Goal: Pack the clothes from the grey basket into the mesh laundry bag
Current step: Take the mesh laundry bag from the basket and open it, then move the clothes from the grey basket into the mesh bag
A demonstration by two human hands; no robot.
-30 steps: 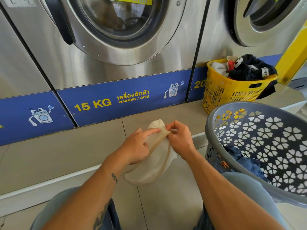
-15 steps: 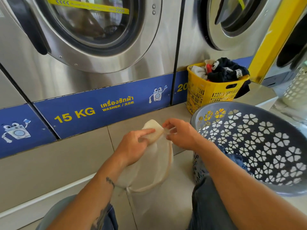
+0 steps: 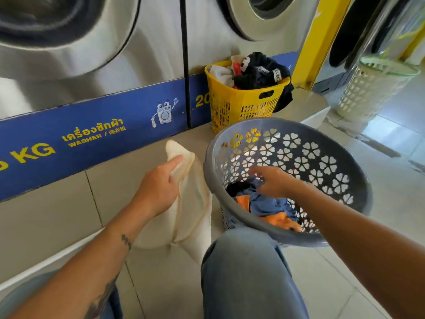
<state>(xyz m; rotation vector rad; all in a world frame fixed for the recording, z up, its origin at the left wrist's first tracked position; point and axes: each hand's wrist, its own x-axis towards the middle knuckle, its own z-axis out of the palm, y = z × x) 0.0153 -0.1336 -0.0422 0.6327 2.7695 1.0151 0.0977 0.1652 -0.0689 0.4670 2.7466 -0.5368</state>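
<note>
At the far left stood a steel washing machine (image 3: 80,65) with a blue band (image 3: 92,137) along its base lettered "KG" and "WASHER"; a tattooed forearm rose from the lower left, and the left hand (image 3: 158,187) was clenched on the upper edge of the mesh laundry bag (image 3: 195,203), its thumb pressed flat along the folded top; the cream bag hung limp from that grip, down toward the tiled floor (image 3: 57,215) beside the person's knee (image 3: 243,268) in grey-blue trousers; just right of the bag, and apparently touching it, the grey basket (image 3: 345,171) stood tilted toward the person, its wall pierced with flower-shaped holes; inside it, low against the near wall, lay the clothes (image 3: 266,203), a heap of blue, orange and black; the right hand (image 3: 273,183) was inside the basket with its fingers curled into the blue cloth, though whether they had closed on it could not be told, the fingertips being blurred; behind the basket a yellow basket (image 3: 243,104) heaped with dark and white laundry stood against the machines; farthest right stood a white perforated bin (image 3: 368,93).
</note>
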